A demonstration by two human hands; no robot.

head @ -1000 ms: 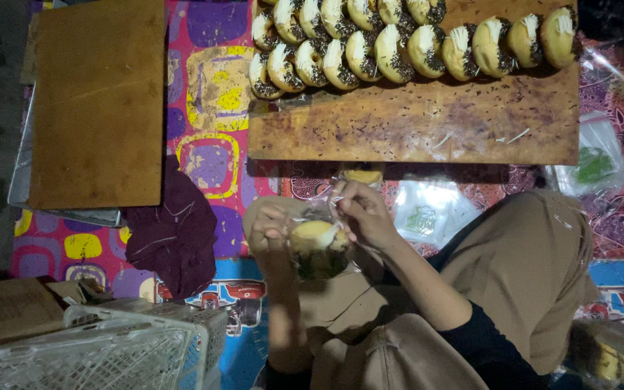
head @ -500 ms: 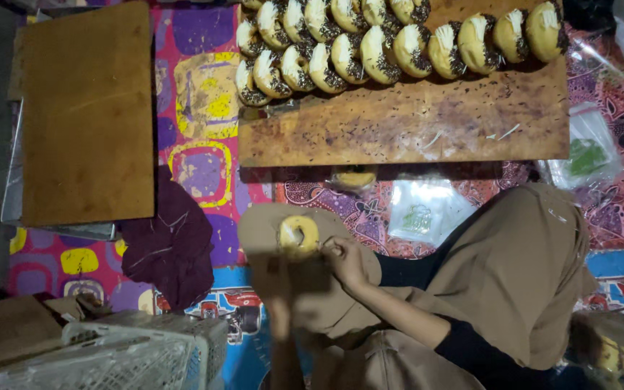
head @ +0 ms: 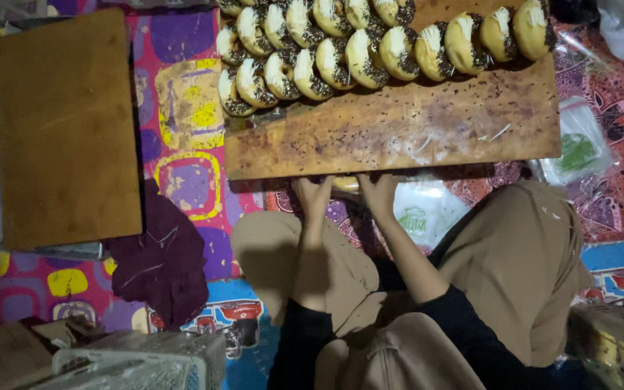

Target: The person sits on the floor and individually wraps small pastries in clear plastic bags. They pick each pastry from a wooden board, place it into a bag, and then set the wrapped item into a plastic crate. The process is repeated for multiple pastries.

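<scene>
A long wooden board (head: 399,137) lies on the floor in front of me, strewn with chocolate sprinkles. Two rows of doughnuts (head: 370,50) with white icing and sprinkles stand on edge along its far side. My left hand (head: 314,196) and my right hand (head: 377,193) reach side by side to the board's near edge. Their fingers curl around a yellowish doughnut (head: 345,183) between them, mostly hidden in the shadow under the board. My knees in tan trousers (head: 521,253) spread to either side.
A second bare wooden board (head: 63,130) lies at the left on a colourful patterned mat (head: 182,108). A dark purple cloth (head: 160,260) is beside my left knee. Clear plastic bags (head: 427,211) lie near my right knee. A white mesh basket (head: 139,361) stands at the bottom left.
The doughnut went from a clear bag at my chest to my lap, and is now at the board's near edge. Both hands have stretched forward with it.
</scene>
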